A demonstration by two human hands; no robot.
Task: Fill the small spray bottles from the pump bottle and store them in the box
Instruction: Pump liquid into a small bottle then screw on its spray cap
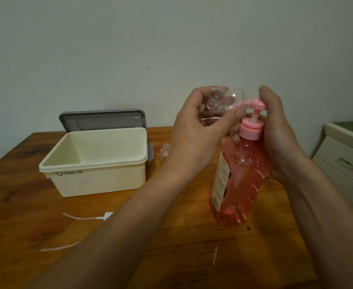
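A plain pale wall (171,49) is standing behind a wooden table (171,247), with a cream drawer unit (346,163) showing at the right edge. The left hand (194,132) is holding a small clear spray bottle (223,99) tilted almost on its side, fingers curled and clamped around its body, its open mouth touching the spout of the pink pump head (254,105). The right hand (275,132) is wrapping the pump bottle (238,180) from the far side, its thumb resting on top of the pump head and its fingers closed around the neck below the pink collar. The pump bottle is standing upright on the table beneath both sets of fingers, holding pink liquid.

Left of the left hand's fingers and lower, the cream box (96,176) is sitting open, with its grey lid (102,119) standing up behind it. Between the box and the left wrist, a second small bottle (164,152) is standing uncapped on the table. Below the left forearm, well apart from the fingers, a white spray cap with its dip tube (87,217) is lying flat, and another thin tube (60,247) is lying nearer the table's front edge.
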